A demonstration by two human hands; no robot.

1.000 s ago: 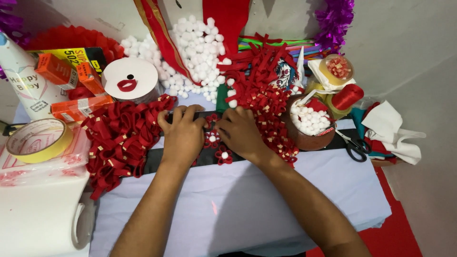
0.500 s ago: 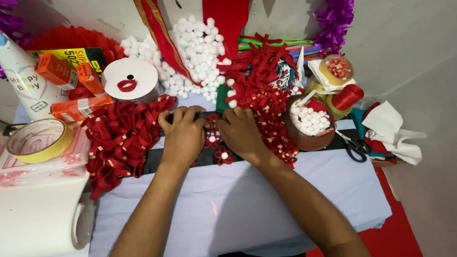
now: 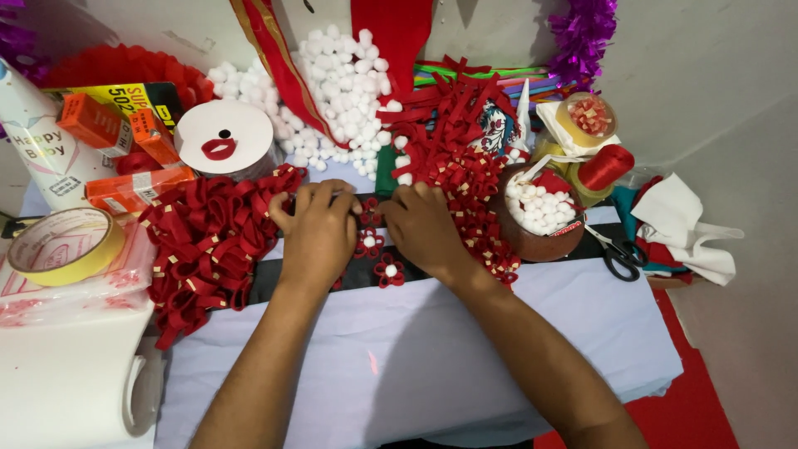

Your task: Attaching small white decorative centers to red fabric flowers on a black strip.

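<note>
A roll of yellow tape (image 3: pixel 62 245) lay at the far left, beside a heap of red ribbon loops (image 3: pixel 208 241). The left hand (image 3: pixel 314 231) stayed palm down on the black strip (image 3: pixel 274 283), fingers curled; whether it gripped anything could not be told. Red ribbon flowers with white centres (image 3: pixel 378 254) sat between the hands. The right hand (image 3: pixel 424 226) pressed there too, unmoved. A brown bowl (image 3: pixel 540 241) stood at the right.
</note>
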